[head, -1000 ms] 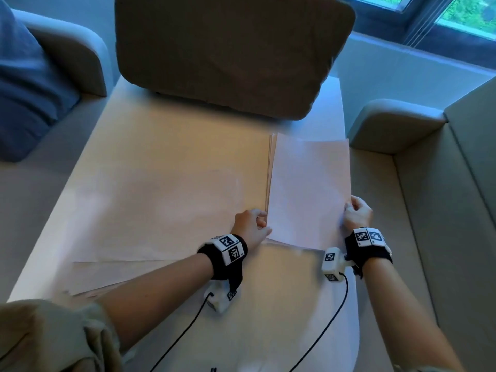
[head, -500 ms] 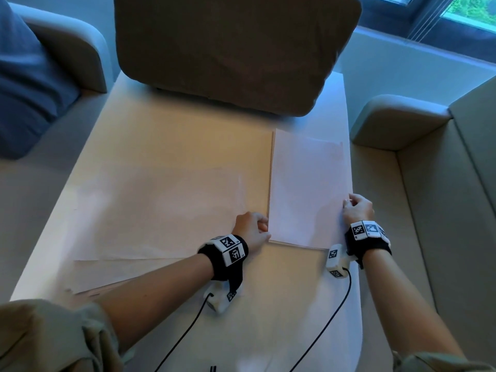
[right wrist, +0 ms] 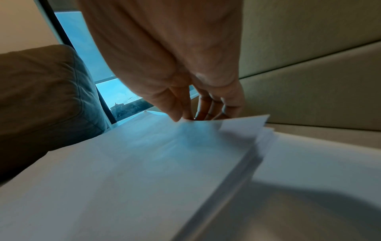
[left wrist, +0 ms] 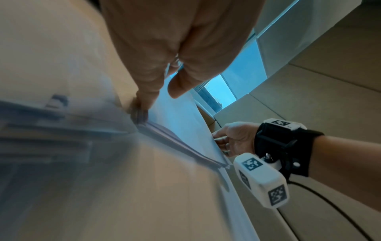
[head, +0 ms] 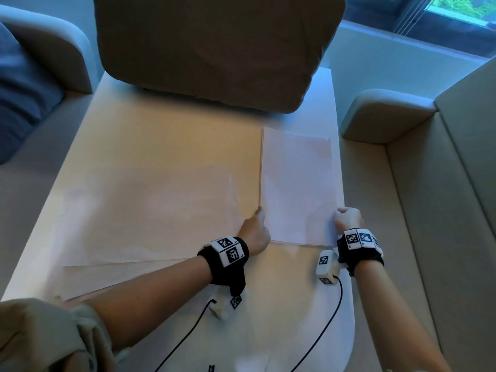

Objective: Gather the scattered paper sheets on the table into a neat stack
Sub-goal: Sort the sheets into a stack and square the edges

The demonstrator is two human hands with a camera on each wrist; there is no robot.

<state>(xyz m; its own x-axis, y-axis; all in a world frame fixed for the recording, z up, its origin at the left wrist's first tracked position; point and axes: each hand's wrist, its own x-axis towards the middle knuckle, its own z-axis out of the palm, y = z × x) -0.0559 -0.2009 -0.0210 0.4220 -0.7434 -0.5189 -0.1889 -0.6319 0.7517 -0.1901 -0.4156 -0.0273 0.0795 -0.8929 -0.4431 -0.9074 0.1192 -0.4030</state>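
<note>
A: Paper stack [head: 298, 186] status?

B: Stack is seen lying flat on the table [head: 166, 146], right side, long edge running away from the camera. Near end is flanked by both hands.

A: Left hand [head: 255, 232]?

B: Placed against the stack's left edge near the front corner. In the left wrist view the fingers [left wrist: 140, 112] are curled down onto that edge and the thumb [left wrist: 181, 84] is laid over the top sheet, so the edge is pinched. Layered sheet edges are visible there, slightly fanned.

A: Right hand [head: 349, 218]?

B: Closed on the stack's right edge. In the right wrist view the thumb [right wrist: 173, 104] is set on top and the fingers [right wrist: 208, 106] are tucked under the raised edge. Corner on that side is lifted off the table, sheets splayed a bit.

A: Loose sheets [head: 139, 229]?

B: More paper is spread flat over the table's left half, overlapped, edges skewed at the near left. Left forearm is laid across the near corner of it.

A: Anything else?

B: Large brown cushion [head: 214, 49] is resting on the far end of the table, just beyond the stack. Sofa armrest [head: 381, 114] is beside the table on the right. Wrist cameras are cabled, cables trailing toward the near edge.
</note>
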